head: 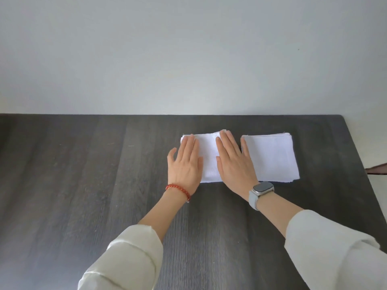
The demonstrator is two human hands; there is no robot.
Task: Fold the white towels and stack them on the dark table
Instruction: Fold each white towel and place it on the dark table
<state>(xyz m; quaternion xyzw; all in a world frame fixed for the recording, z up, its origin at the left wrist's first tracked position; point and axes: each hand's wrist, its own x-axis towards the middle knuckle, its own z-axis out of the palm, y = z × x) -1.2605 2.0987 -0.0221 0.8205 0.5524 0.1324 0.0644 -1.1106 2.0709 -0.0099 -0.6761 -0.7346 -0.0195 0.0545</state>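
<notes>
A folded white towel point(208, 158) lies on the dark table point(83, 185), near its far edge. My left hand point(185, 164) presses flat on the towel's left part with straight fingers. My right hand point(233, 162) lies flat on its right part, fingers straight and spread. Just to the right sits a neat stack of folded white towels point(272, 158), apart from the towel under my hands; my right little finger is next to the stack's left edge.
A pale wall point(188, 59) rises straight behind the table's far edge. The table's right edge point(364, 164) runs close to the stack, with a dark brown object point(377, 168) beyond it. Bare dark wood spreads to the left and in front.
</notes>
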